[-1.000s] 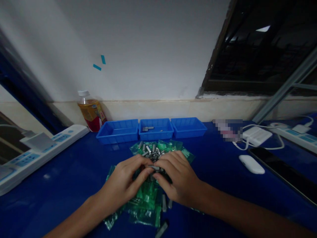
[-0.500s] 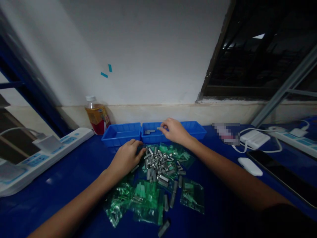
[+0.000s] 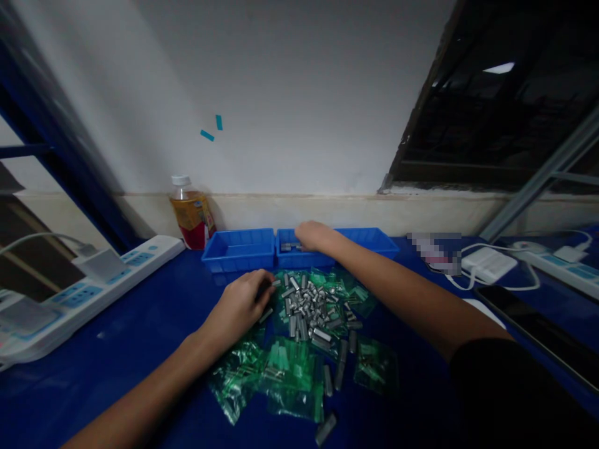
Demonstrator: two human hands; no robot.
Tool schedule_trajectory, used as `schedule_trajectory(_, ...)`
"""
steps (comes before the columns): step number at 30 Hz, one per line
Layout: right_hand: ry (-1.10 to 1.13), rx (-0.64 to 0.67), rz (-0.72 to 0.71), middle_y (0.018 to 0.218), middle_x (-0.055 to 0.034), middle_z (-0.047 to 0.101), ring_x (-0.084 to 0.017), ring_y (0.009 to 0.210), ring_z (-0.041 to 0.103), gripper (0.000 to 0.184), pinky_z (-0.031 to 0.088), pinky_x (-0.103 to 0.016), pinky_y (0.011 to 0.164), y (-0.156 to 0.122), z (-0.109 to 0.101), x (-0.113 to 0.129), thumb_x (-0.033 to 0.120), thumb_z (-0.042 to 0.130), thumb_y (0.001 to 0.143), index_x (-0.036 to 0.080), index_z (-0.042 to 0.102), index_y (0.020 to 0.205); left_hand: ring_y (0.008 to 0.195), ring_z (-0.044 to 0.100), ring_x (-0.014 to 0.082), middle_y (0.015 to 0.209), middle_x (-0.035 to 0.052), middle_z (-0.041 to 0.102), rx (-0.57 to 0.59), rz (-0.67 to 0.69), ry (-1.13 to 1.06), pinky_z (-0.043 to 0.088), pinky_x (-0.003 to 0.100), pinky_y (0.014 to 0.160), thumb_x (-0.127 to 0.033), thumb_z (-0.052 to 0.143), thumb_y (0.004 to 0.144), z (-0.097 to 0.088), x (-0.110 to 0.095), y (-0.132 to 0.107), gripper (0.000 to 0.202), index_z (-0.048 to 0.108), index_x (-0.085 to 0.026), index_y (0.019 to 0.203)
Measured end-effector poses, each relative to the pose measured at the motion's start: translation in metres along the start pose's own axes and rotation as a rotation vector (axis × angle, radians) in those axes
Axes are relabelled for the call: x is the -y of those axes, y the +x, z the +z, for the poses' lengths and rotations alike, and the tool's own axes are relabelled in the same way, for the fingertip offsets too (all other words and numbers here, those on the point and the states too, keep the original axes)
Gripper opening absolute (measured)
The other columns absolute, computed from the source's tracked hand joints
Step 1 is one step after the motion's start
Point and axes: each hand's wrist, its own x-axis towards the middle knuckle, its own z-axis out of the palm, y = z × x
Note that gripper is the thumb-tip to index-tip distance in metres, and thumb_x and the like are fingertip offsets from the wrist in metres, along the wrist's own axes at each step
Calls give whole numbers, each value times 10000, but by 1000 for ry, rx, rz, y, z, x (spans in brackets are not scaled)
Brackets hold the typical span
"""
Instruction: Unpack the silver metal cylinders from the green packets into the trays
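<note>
My right hand (image 3: 314, 236) reaches into the blue tray (image 3: 369, 236) at the back. Its fingertips are out of sight behind the hand, so what they hold is hidden. Beside them on the tray floor lie a few grey metal pieces (image 3: 289, 247). At the left edge of a heap of silver hex standoffs (image 3: 309, 305), my left hand (image 3: 243, 300) has its thumb and fingers closed around the end of a small metal standoff (image 3: 276, 283). Green-tinted plastic bags (image 3: 294, 380) with small metal parts lie below and under the heap.
A second blue tray (image 3: 238, 251) stands to the left, near a drink bottle (image 3: 193, 215). Power strips (image 3: 140, 257) lie at both sides. On the right are a phone (image 3: 538, 330), a white charger (image 3: 489, 264) and cables. Loose standoffs (image 3: 326, 429) lie in front.
My right hand has lowered into the tray; the small brass-coloured piece in its fingertips is now hidden. The left fingers have closed in on a standoff. The view has shifted slightly.
</note>
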Motion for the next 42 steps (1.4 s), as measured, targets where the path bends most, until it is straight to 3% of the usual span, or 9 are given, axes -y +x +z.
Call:
schedule_trajectory(6, -41, -79, -4, 1050, -230, 655, -309, 1017, 619, 390, 489, -326, 820, 1, -3, 4, 339, 704, 762, 79, 673, 1051, 801, 616, 184, 872, 53, 642, -31, 66, -107, 471, 289, 708, -291, 419, 913, 2, -9, -1, 185, 522, -173, 1012)
schedule_trajectory(11, 61, -228, 25, 977, -207, 673, -282, 934, 640, 394, 466, -331, 781, -11, 1, -2, 425, 485, 907, 92, 677, 993, 756, 612, 169, 822, 36, 642, -63, 31, -132, 465, 269, 681, -302, 415, 918, -1, -12, -1, 194, 557, -172, 943)
schedule_trajectory(16, 400, -549, -94, 883, -78, 674, -180, 844, 603, 236, 424, -285, 772, -60, 15, 10, 263, 450, 928, 147, 655, 911, 758, 613, 153, 846, 21, 654, -85, -11, -287, 460, 248, 684, -311, 452, 902, -3, -18, -2, 187, 577, -175, 933)
schedule_trajectory(19, 492, -660, -245, 883, -63, 640, -181, 855, 555, 161, 415, -301, 791, -100, 27, 29, 237, 518, 885, 138, 618, 962, 745, 605, 141, 823, 13, 638, -80, -61, -466, 466, 233, 672, -329, 476, 893, -1, -26, -4, 183, 559, -167, 903)
schedule_trajectory(24, 438, -691, -387, 848, -81, 610, -199, 810, 509, 141, 413, -334, 761, -139, 43, 48, 195, 472, 893, 130, 589, 937, 716, 578, 119, 775, -6, 600, -45, -59, -601, 471, 211, 653, -323, 505, 889, 2, -39, -9, 159, 544, -169, 873)
schedule_trajectory(28, 489, -768, -396, 851, -83, 614, -189, 799, 517, 166, 411, -327, 761, -141, 49, 48, 165, 417, 926, 123, 577, 915, 735, 599, 110, 813, -7, 622, -27, -5, -555, 480, 198, 657, -286, 504, 897, -2, -44, -12, 115, 550, -183, 920)
schedule_trajectory(33, 626, -785, -344, 763, -57, 593, -170, 730, 519, 209, 417, -304, 696, -140, 51, 51, 213, 393, 956, 133, 570, 882, 747, 613, 111, 845, -8, 642, -124, 143, -294, 481, 199, 677, -224, 553, 860, -8, -44, -14, 123, 570, -197, 979)
schedule_trajectory(39, 644, -748, -321, 913, -84, 598, -191, 866, 528, 167, 429, -323, 766, -144, 51, 54, 253, 499, 905, 127, 535, 1007, 683, 612, 120, 772, -6, 645, -138, 111, -253, 479, 209, 625, -272, 520, 881, -8, -45, -13, 118, 596, -183, 897)
schedule_trajectory(42, 568, -743, -321, 896, -83, 599, -198, 857, 527, 124, 410, -337, 760, -146, 50, 56, 219, 480, 901, 136, 558, 949, 653, 606, 121, 727, -9, 639, -92, 105, -264, 472, 211, 598, -290, 480, 901, -8, -46, -12, 175, 600, -183, 834)
